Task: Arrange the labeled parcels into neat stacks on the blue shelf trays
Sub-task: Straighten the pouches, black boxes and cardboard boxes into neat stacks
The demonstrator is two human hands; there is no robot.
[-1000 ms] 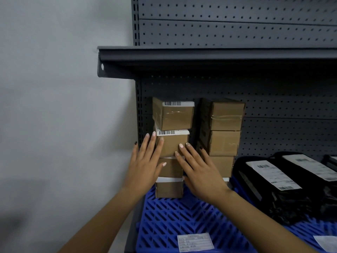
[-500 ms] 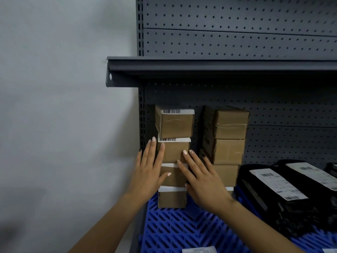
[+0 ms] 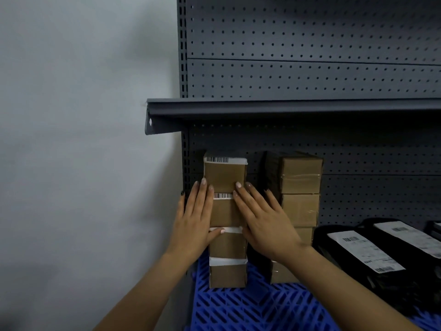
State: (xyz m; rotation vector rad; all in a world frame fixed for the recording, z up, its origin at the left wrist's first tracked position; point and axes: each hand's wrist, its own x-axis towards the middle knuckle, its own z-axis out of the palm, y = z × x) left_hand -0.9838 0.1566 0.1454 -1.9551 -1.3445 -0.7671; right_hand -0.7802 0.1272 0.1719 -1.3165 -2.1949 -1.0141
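A stack of several small brown cardboard parcels (image 3: 225,177) with white barcode labels stands at the left end of the blue slatted tray (image 3: 257,309). My left hand (image 3: 194,220) lies flat against the stack's left side, fingers together and pointing up. My right hand (image 3: 262,220) presses flat on its right side. Both palms squeeze the middle boxes between them. A second stack of brown parcels (image 3: 299,177) stands just to the right, partly hidden by my right hand.
Black plastic mailer bags (image 3: 372,256) with white shipping labels lie on the tray at the right. A grey metal shelf (image 3: 286,108) hangs above the stacks, with grey pegboard behind. A pale wall fills the left.
The left stack now looks straighter, its upper boxes lined up with the lower ones. Both hands have slid a little higher on its sides. The camera has tilted upward.
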